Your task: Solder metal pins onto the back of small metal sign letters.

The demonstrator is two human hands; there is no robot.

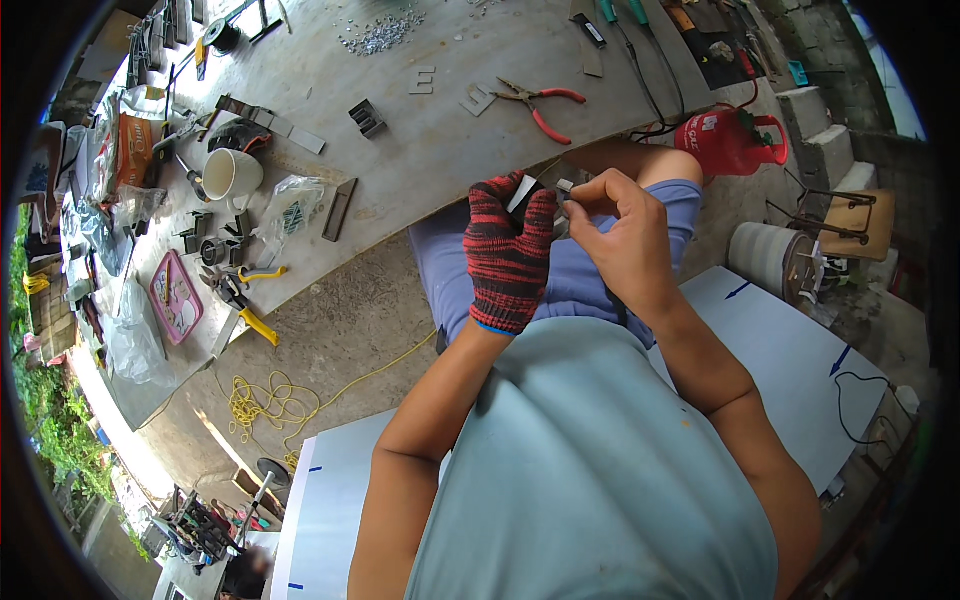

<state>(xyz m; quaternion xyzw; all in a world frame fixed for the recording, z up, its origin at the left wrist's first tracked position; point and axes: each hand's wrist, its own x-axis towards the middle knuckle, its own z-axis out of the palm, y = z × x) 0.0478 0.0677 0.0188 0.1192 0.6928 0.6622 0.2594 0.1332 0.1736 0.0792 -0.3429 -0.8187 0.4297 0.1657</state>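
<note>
Head view: your hands meet over your lap, just off the near edge of the table, with the work between them. The small piece, white on one face and dark beside it, sits in your gloved left hand, and a pale bit is at the fingertips of your bare right hand.

To do this step well, I'd let the glove act as the vice: hold the piece firm, white face turned up where you can see it, and leave the fine movement to the bare fingers. Bringing both hands over the table's near edge would probably save you hunting on the floor if something slips. Light pressure should suit such small parts.

As for grip, your left thumb and fingers are closed around the piece, with its white face showing between them. Your right thumb and forefinger are nearly together in a narrow pinch that seems to have the pale bit; I can't tell how firmly, or whether it touches the piece. The pliers lie near that edge, toward the table's right corner, with the letter E farther in.
</note>
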